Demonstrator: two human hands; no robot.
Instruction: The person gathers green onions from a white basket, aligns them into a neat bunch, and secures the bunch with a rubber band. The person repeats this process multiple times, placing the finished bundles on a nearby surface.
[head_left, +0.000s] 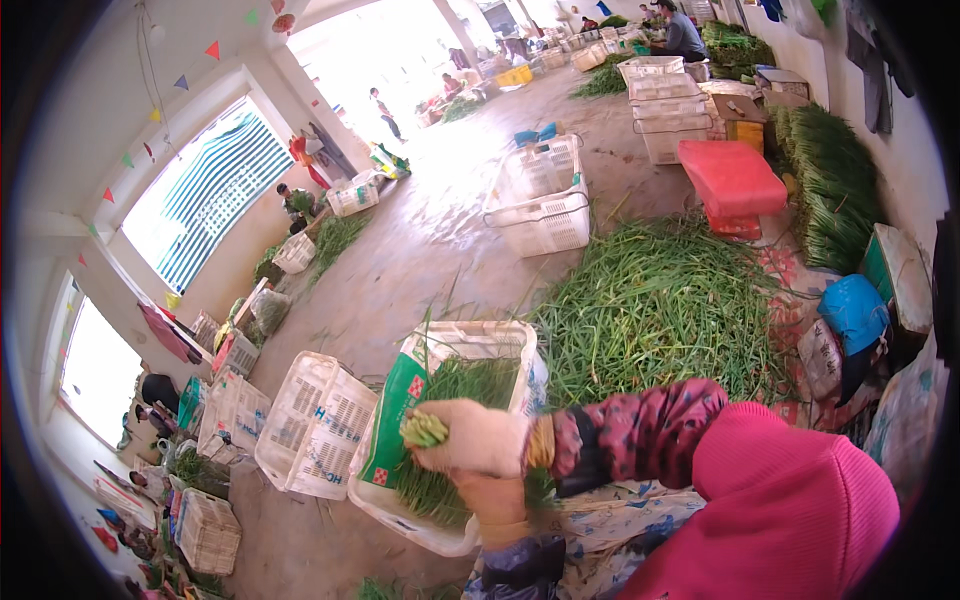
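Note:
My right hand (472, 439), at the end of a dark pink patterned sleeve, is closed around a bunch of green stalks (424, 430), whose pale cut ends stick out to the left. My left hand (495, 504) comes up from below and meets the right hand; its fingers are hidden, and blur hides its hold. Both hands are above a white plastic crate (358, 491) lined with a green and white printed sack (391, 420). Long green leaves (427, 487) lie inside it. Beyond my right forearm spreads a large heap of loose green stalks (660, 315).
An overturned-looking white crate (315, 424) stands left of the lined one. Farther off are an open crate (544, 217), stacked crates (667, 120), a red padded seat (731, 176) and stacked greens (829, 187) by the wall. Several people sit at work in the distance, one in grey (681, 37).

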